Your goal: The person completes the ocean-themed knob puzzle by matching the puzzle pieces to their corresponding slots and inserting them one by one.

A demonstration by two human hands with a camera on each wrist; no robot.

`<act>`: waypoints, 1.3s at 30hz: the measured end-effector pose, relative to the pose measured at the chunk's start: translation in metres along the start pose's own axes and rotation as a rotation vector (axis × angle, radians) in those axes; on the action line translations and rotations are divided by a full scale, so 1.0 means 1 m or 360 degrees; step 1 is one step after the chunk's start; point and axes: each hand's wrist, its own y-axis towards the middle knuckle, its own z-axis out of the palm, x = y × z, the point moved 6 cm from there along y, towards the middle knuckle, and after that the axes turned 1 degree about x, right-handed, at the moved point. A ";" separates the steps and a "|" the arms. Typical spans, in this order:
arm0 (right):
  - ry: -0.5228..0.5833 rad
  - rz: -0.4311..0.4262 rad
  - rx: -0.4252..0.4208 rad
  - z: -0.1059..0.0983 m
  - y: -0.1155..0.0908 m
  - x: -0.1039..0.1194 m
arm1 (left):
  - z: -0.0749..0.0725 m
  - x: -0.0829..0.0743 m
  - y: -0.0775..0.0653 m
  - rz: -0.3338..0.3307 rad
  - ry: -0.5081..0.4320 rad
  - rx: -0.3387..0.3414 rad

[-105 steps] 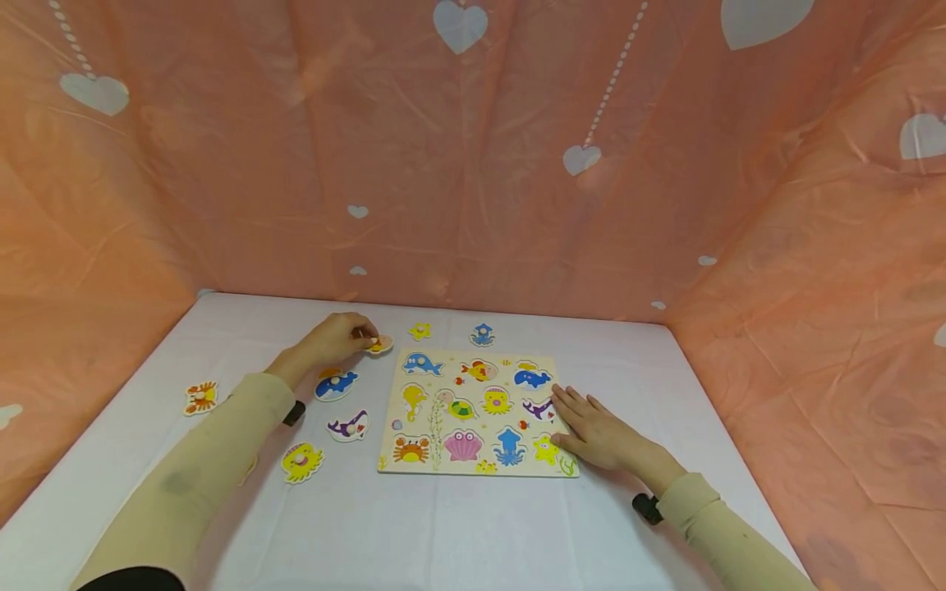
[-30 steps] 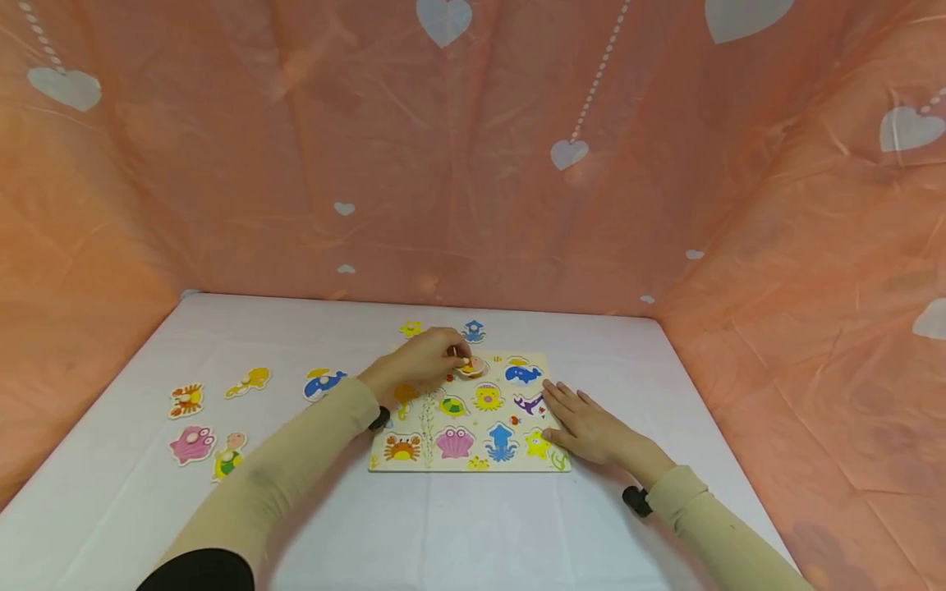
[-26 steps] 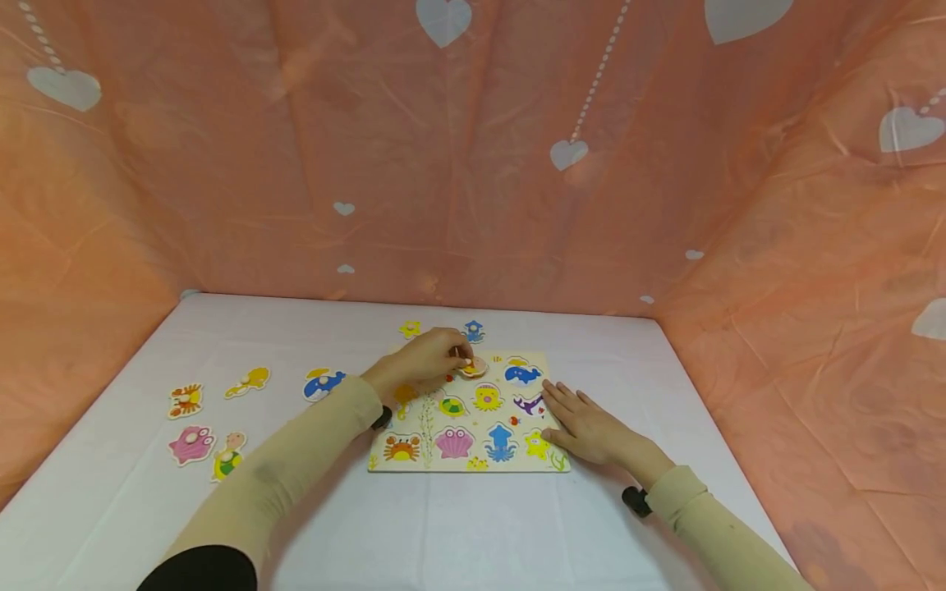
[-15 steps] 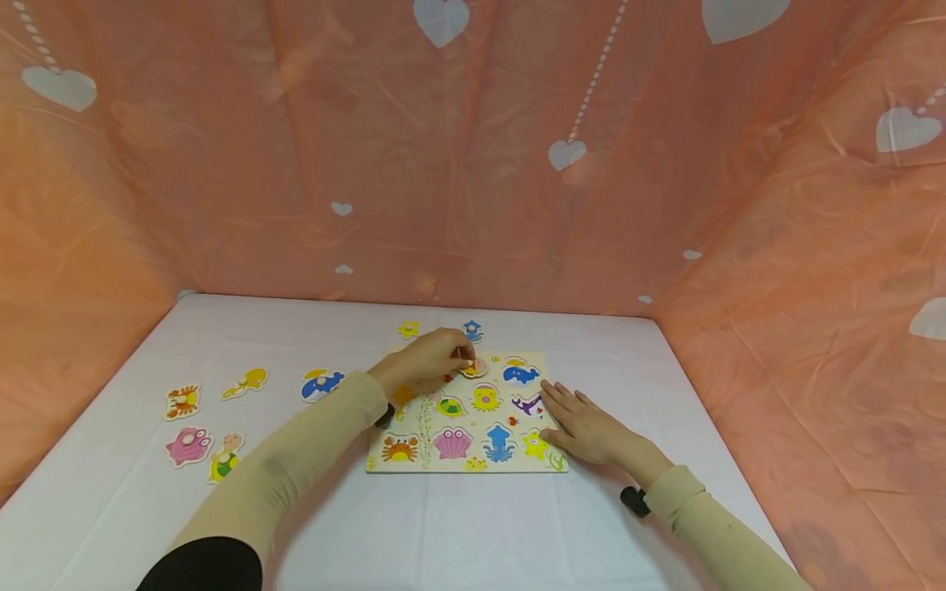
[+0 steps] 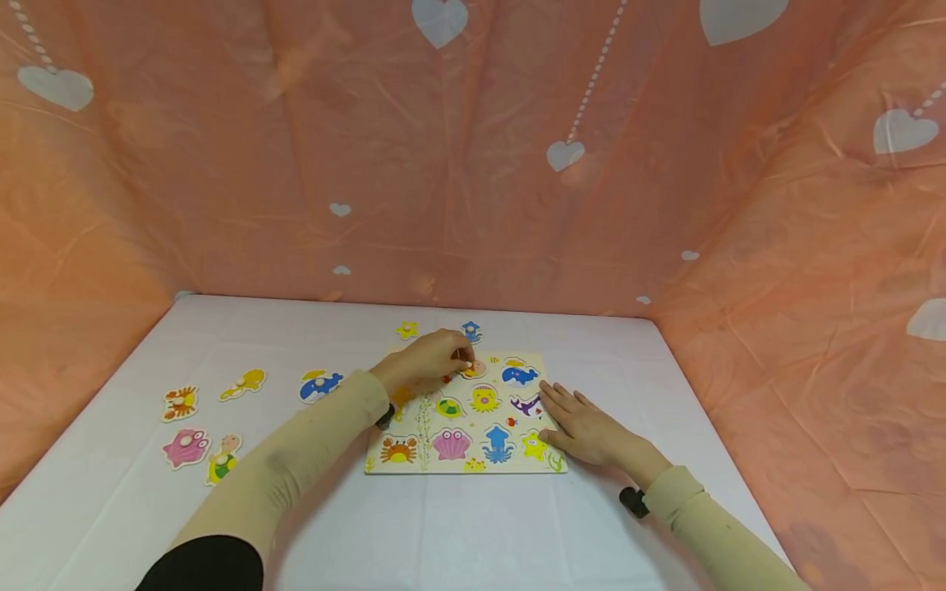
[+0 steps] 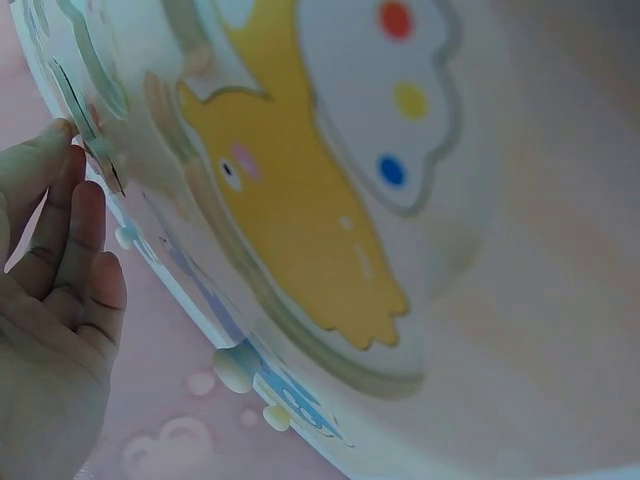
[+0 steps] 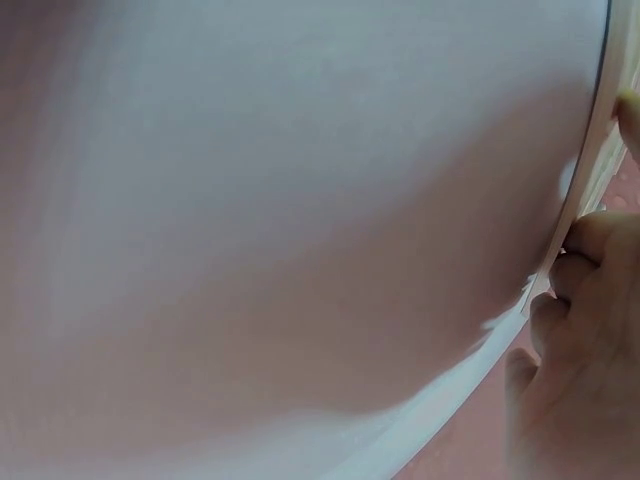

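My left hand [image 5: 432, 357] pinches a yellow and pink fish puzzle piece [image 5: 476, 371] over the back middle of the puzzle board [image 5: 473, 420]. The piece lies at the spot where the board's fish picture is; whether it sits fully in its recess I cannot tell. In the left wrist view, thumb and fingertips of that hand [image 6: 60, 270] meet at a thin piece on the board. My right hand [image 5: 587, 425] rests with spread fingers on the board's right edge. The right wrist view has this hand [image 7: 590, 330] against the wooden edge.
Loose pieces lie left of the board: a crab [image 5: 180, 404], a seahorse [image 5: 243, 384], a pink shell [image 5: 186, 447], a turtle [image 5: 223, 460] and a blue whale [image 5: 320, 387]. Behind it are a yellow starfish [image 5: 407, 330] and a blue squid [image 5: 471, 330], partly hidden.
My left hand has carried the fish piece rightward from the table onto the board's back middle. Over the last second it has barely shifted and the piece looks lower. My right hand stays put.
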 end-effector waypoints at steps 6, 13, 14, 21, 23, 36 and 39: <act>-0.0005 0.0002 -0.0001 0.001 0.000 0.000 | 0.000 0.001 -0.001 -0.0033 -0.0007 0.0007; -0.0010 -0.0003 -0.0009 0.001 0.000 0.001 | -0.001 -0.001 -0.002 -0.0044 -0.0014 0.0015; -0.0010 -0.0001 -0.0009 0.002 0.000 0.000 | -0.001 -0.001 -0.003 -0.0047 -0.0014 0.0020; -0.0006 0.0005 -0.0007 0.002 0.000 0.000 | 0.000 -0.001 -0.003 -0.0063 0.0013 0.0027; -0.0015 0.0006 -0.0005 0.002 0.001 0.000 | 0.000 0.000 -0.002 -0.0062 0.0016 0.0024; -0.0002 0.0013 -0.0004 0.001 0.000 0.002 | -0.001 0.002 -0.002 -0.0020 0.0026 0.0013; -0.0004 0.0013 -0.0011 0.001 0.000 0.002 | -0.003 0.002 -0.003 0.0002 0.0032 -0.0012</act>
